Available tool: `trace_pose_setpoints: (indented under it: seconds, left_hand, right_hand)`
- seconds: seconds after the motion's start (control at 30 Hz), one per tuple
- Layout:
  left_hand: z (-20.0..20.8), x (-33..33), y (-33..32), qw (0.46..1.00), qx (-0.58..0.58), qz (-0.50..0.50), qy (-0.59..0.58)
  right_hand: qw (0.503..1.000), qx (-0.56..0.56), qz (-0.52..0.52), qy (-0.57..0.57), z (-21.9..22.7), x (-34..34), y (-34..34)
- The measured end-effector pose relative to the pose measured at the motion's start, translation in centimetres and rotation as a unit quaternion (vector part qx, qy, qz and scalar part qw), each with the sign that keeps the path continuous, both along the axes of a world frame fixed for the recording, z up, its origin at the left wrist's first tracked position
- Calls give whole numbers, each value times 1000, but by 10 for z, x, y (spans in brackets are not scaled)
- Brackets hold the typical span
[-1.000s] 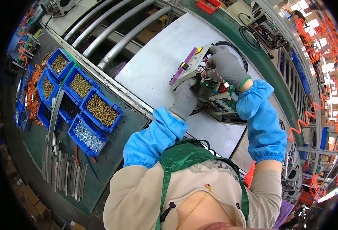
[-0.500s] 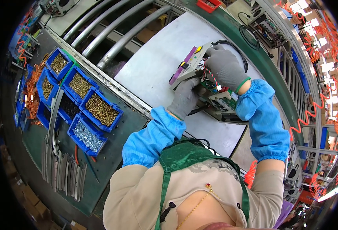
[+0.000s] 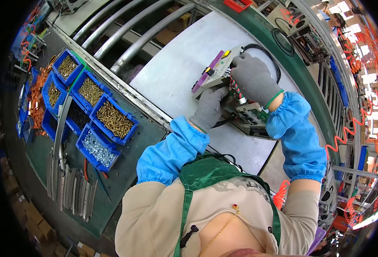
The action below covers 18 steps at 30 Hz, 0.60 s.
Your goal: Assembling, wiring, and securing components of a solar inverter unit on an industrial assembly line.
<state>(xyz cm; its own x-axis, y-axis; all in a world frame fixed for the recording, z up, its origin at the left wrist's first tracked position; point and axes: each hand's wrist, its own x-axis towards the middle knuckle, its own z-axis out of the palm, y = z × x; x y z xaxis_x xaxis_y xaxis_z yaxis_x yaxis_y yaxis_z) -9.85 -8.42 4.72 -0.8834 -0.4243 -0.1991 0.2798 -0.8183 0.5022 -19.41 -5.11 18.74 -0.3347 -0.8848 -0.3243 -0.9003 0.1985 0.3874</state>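
Note:
A grey front panel (image 3: 224, 71) with a purple edge strip, a yellow switch and a dark knob stands tilted on the white work surface. My left hand (image 3: 209, 109), in a grey glove, is closed around the panel's near lower edge. Over its far right end bends my gloved right hand (image 3: 256, 78), fingers curled behind the panel; whatever is between them is hidden. Twisted red, black and white wires (image 3: 237, 91) run from under my right hand down to the open device body (image 3: 252, 119), where green circuit boards show.
Blue bins (image 3: 114, 120) of brass screws, clear-looking small parts and dark parts stand at the left. Metal strips (image 3: 73, 190) lie nearer. Steel rollers (image 3: 141, 40) adjoin the white surface (image 3: 171, 68). A black cable (image 3: 264, 48) coils behind the device; a red tray (image 3: 237, 4) sits beyond.
The view has shifted slightly. Both hands stay at the panel, with my right fingers moved a little along its back. The wires hang slightly differently.

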Motion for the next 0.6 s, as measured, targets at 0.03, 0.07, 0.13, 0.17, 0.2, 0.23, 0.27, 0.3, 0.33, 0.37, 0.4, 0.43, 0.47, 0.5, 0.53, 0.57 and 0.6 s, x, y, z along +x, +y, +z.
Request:
trace_pose_setpoints:
  seconds: [0.03,0.07,0.13,0.17,0.2,0.23,0.27,0.3,0.33,0.37,0.4,0.43,0.47,0.5,0.53,0.57,0.6]
  left_hand:
    - [4,1,0,1000,-12,14,-22]
    - [8,3,0,1000,-12,17,-23]
    - [14,6,-1,999,-1,-21,-44]
    - [12,5,-1,999,1,-18,-45]
    - [9,5,-2,999,-10,-18,-35]
    - [6,4,-3,999,-20,-18,-24]
    - [4,5,-3,999,-18,-14,-25]
    - [7,6,-3,999,-13,-20,-33]
    - [9,5,-2,999,-8,-27,-40]
    - [10,5,-2,999,-7,-27,-39]
    - [10,6,-3,999,-2,-24,-29]
    - [9,6,-3,1000,3,-21,-18]
    - [8,6,-3,1000,5,-18,-18]
    - [8,5,-2,1000,-1,-14,-16]
    - [8,5,-2,1000,-8,-10,-14]
    - [8,5,-1,1000,-7,-9,-14]
    - [9,5,-1,999,-24,-12,-25]
  right_hand:
    - [1000,27,5,11,1,2,-2]
    - [1000,28,8,10,1,2,-3]
    - [999,35,-3,29,1,5,-4]
    - [999,36,0,28,1,5,-5]
    - [999,32,-12,18,2,5,-5]
    - [999,28,-25,8,2,4,-4]
    - [999,30,-21,7,0,0,-2]
    - [1000,-5,-5,0,-5,-7,4]
    - [999,-41,10,-6,-12,-16,9]
    - [997,-53,-44,-29,-22,-28,10]
    - [997,-51,-41,-30,-21,-28,11]
    - [998,-59,3,-33,-19,-26,13]
    - [996,-67,46,-37,-18,-26,14]
    - [996,-66,47,-36,-18,-27,14]
    - [996,-68,38,-40,-19,-29,15]
    - [996,-69,30,-44,-20,-30,14]
    - [996,-68,31,-43,-15,-25,12]
